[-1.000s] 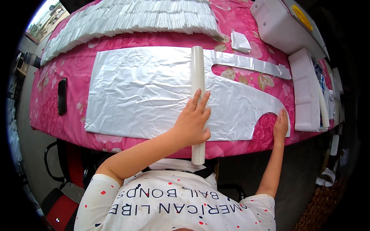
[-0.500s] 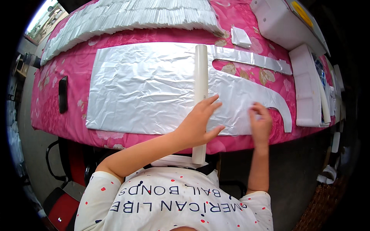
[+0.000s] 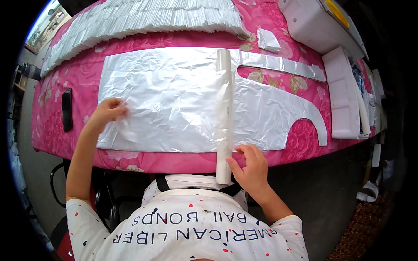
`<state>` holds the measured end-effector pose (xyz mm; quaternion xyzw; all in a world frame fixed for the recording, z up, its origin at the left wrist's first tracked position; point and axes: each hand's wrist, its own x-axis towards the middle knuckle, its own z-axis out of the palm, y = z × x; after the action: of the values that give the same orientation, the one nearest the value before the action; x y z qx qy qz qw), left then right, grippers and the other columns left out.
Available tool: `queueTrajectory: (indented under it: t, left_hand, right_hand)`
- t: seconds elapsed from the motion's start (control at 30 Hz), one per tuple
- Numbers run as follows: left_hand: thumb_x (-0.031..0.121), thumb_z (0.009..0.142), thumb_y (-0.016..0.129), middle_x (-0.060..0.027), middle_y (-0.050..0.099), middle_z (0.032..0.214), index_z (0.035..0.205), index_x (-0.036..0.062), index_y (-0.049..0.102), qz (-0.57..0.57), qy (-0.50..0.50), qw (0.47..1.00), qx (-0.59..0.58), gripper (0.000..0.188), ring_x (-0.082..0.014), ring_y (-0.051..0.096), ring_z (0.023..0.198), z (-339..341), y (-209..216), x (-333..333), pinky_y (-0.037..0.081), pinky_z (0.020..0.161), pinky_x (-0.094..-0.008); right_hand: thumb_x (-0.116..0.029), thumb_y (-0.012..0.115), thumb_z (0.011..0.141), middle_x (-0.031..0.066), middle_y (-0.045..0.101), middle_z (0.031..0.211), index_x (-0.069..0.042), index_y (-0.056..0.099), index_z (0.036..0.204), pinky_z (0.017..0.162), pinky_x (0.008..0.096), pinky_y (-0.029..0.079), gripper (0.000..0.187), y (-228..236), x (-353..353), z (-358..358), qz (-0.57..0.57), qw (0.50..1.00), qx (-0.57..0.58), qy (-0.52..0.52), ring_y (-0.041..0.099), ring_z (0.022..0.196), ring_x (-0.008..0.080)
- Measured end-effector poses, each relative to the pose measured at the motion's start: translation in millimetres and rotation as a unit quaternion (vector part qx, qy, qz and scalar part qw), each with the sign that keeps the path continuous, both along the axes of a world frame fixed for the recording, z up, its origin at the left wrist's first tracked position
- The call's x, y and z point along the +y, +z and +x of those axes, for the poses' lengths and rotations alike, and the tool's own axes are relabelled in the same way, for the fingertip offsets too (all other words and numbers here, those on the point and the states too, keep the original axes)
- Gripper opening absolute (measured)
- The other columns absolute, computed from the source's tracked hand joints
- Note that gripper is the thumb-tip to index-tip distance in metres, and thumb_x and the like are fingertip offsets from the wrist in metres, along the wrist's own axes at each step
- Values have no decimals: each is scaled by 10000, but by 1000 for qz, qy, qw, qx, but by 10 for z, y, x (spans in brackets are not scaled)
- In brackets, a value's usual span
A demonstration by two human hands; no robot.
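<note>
A stack of silvery-white plastic vest bags (image 3: 174, 87) lies flat across the table, its handle loops to the right. A pale tube (image 3: 224, 165) lies across the stack, its near end jutting past the table edge; thin film seems to cover its middle part. My left hand (image 3: 108, 114) is over the bags' left end, fingers pinched on wrinkled film of the top bag; motion blurs the fingertips. Right of the tube's near end, my right hand (image 3: 251, 167) is open, thumb and fingers apart, the thumb close to the tube.
A black phone-like object (image 3: 66, 109) lies on the pink flowered tablecloth (image 3: 48, 126) at left. Long rows of folded white packets (image 3: 148, 17) fill the far side. A small folded stack (image 3: 268, 41) and white foam boxes (image 3: 342, 95) are at right.
My left hand has moved from beside the tube to the bags' left end. My right hand has come from the handle side to the tube's near end. Film now lies over part of the tube.
</note>
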<state>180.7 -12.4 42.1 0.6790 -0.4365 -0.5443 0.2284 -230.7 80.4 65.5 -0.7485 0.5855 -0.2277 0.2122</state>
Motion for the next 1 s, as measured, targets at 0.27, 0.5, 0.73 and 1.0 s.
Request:
queueTrajectory:
  t: [0.27,0.5,0.73,1.0]
  left_hand:
    - [16,715,638,-120,579,1132,1095,30,562,-429,-148,823,-341,388,-295,537,1064,-786,64,-57,436,889,-374]
    - [207,821,534,-224,342,1371,1283,-75,375,-489,-293,798,-194,565,-332,313,1288,-2231,-455,-136,236,1074,-412]
    - [288,847,426,-227,258,1423,1334,-84,299,-472,-321,780,-258,626,-323,200,1352,-2349,-641,-81,139,1111,-397]
    - [306,834,374,-241,225,1434,1349,-91,258,-443,-325,782,-294,661,-335,176,1359,-2472,-597,-100,113,1114,-420]
  right_hand:
    - [-370,696,715,157,658,781,27,584,984,637,334,506,492,-64,46,95,287,956,-21,-65,650,676,257]
    - [-265,702,722,141,653,735,33,600,958,588,296,493,394,-30,101,48,314,944,-30,-100,636,627,191]
    - [-316,700,735,141,635,672,40,623,842,551,313,472,380,-83,64,-83,331,941,-56,-39,613,567,203]
    - [-459,543,842,137,585,553,63,615,698,524,324,460,546,-148,-1203,-57,212,977,26,-12,598,517,208]
